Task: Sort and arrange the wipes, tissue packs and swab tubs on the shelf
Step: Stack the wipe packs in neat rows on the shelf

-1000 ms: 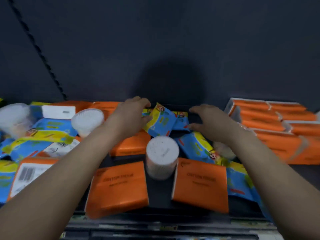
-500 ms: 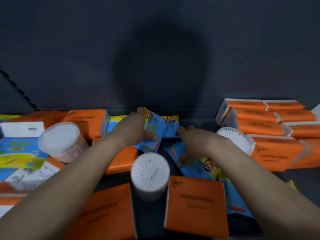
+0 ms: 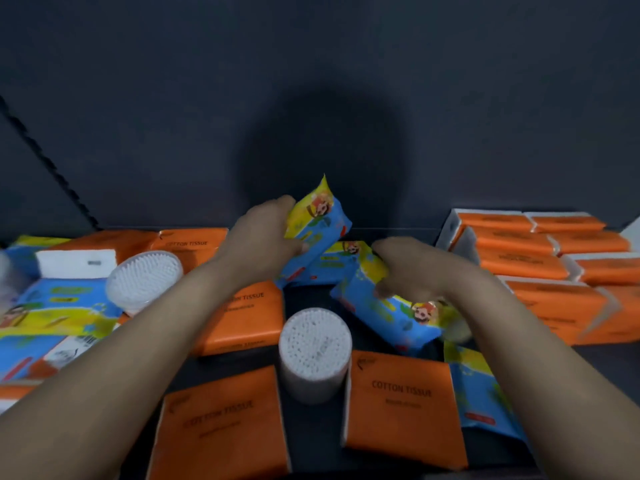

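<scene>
Gripping a raised wipes pack (image 3: 317, 226) in the left hand (image 3: 263, 233), fingers curled round its left edge, pack tipped up on end above the back of the shelf (image 3: 304, 296). Clutching a second wipes pack (image 3: 391, 317) with the right hand (image 3: 412, 268), fingers curled over its upper end, pack slanted, maybe just clear of the shelf, blur too heavy to call. Between the two, a third wipes pack (image 3: 332, 265) lying at the back.

Risks: could clip the upright swab tub (image 3: 314, 348) just below both wrists when drawing the packs back, toppling it, since standing loose between the flat tissue packs (image 3: 398, 407). Could drop the slippery film packs, each held by one edge only. Could nudge the tilted swab tub (image 3: 143, 280) with the left forearm.

Hidden: pale object (image 3: 459, 329) under the right wrist, probably another tub, mostly covered. Clutter at far left cropped and smeared. Print on the tissue stack (image 3: 540, 265) at right unreadable. Front lip of shelf out of frame.
</scene>
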`<move>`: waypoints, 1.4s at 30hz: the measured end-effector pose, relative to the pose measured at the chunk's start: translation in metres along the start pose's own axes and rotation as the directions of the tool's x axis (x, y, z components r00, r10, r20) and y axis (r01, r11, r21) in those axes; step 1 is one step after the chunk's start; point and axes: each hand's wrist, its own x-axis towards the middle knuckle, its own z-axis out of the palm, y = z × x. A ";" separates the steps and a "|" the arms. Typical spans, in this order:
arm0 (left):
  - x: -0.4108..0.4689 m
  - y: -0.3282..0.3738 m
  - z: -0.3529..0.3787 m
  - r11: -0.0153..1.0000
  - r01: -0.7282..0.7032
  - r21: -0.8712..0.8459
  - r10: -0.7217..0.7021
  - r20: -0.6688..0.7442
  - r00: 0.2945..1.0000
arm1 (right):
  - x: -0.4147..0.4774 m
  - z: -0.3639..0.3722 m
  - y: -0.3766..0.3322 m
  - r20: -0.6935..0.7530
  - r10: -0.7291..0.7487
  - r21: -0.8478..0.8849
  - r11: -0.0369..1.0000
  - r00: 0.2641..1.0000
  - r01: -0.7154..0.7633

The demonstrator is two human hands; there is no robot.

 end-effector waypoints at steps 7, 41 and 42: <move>-0.043 -0.018 -0.056 0.989 0.116 -0.086 -0.136 -0.269 0.954 | 0.013 -0.037 -0.036 -0.388 -0.141 0.080 0.979 0.911 0.186; -0.409 -0.347 -0.313 0.879 0.474 -0.043 -0.421 -0.535 0.733 | 0.007 0.005 -0.566 -0.516 -0.589 -0.014 0.731 0.622 0.682; -0.406 -0.356 -0.319 0.882 0.468 -0.044 -0.414 -0.544 0.730 | 0.015 0.003 -0.575 -0.523 -0.592 -0.021 0.728 0.613 0.685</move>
